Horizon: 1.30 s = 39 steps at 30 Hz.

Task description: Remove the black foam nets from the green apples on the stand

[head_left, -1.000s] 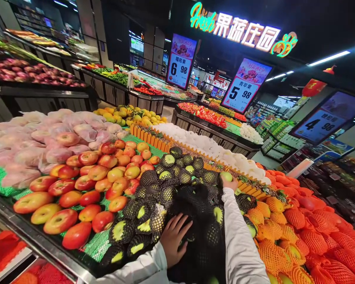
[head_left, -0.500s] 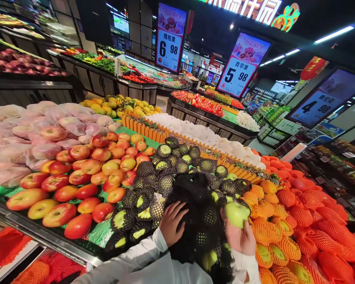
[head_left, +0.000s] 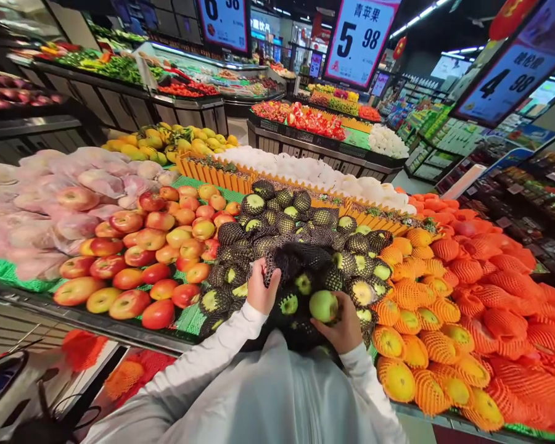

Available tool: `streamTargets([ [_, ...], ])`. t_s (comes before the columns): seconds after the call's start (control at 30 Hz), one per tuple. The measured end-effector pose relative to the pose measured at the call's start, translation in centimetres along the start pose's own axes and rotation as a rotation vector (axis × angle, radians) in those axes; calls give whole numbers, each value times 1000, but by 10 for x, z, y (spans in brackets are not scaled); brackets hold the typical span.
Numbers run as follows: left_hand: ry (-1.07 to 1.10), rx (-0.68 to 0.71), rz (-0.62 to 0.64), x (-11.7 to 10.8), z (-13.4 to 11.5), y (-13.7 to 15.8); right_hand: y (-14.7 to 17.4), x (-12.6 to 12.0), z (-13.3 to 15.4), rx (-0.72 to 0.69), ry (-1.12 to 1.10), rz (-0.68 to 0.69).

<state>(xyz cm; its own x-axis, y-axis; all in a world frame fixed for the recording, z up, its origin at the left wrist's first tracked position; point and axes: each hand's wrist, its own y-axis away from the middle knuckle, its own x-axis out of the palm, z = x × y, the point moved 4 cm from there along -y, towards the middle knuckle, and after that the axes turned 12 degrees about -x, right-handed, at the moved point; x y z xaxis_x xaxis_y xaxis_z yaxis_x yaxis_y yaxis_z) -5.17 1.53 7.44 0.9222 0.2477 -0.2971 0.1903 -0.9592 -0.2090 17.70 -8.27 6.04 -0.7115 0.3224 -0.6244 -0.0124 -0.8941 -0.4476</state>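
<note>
My right hand (head_left: 345,325) is closed around a bare green apple (head_left: 322,306), held just above the netted fruit in front of me. My left hand (head_left: 261,288) is closed at the left edge of a bunch of black foam net (head_left: 303,256), thumb pointing up. Its fingertips are partly hidden behind the hand. Around both hands lie green apples in black nets (head_left: 284,225), heaped on the display. Some apples below the bunched net show their green tops.
Red-yellow apples (head_left: 150,240) lie to the left, with pink-wrapped fruit (head_left: 41,203) beyond. On the right are fruits in orange nets (head_left: 416,320) and red nets (head_left: 513,296). An orange picket divider (head_left: 217,174) runs behind, before white-wrapped fruit (head_left: 296,169). Price signs (head_left: 356,43) hang above.
My right hand has brought the green apple left and closer to the left hand. The left hand has moved forward from lying spread on the black netting and closed. The view has tipped down.
</note>
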Motion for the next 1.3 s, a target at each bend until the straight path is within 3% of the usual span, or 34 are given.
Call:
streamTargets([
  [0.07,-1,3,7,-8,3,7,-12,17,4,-83,110,162],
  [0.17,6,8,19,-20,10,18,-20,38,2,-87,220,348],
  [0.37,3,25,11,-37,18,27,-18,36,-10,-95,155,417],
  [0.43,42,79,38,-38,11,27,-17,26,-8,-120,68,368],
  [0.57,102,264,201,-28,-11,38,-6,11,5,-53,-256,95],
  [0.7,146,336,598,-2,-26,61,19,28,17,145,-781,121],
  [0.8,187,291,814,11,-28,74,34,39,16,241,-923,125],
  [1.0,339,1,871,22,-7,77,45,31,5,344,-943,16],
  [1.1,337,-117,958,31,7,81,41,27,10,371,-1006,-25],
  [1.3,256,-189,948,33,12,78,30,20,18,337,-1058,-79],
])
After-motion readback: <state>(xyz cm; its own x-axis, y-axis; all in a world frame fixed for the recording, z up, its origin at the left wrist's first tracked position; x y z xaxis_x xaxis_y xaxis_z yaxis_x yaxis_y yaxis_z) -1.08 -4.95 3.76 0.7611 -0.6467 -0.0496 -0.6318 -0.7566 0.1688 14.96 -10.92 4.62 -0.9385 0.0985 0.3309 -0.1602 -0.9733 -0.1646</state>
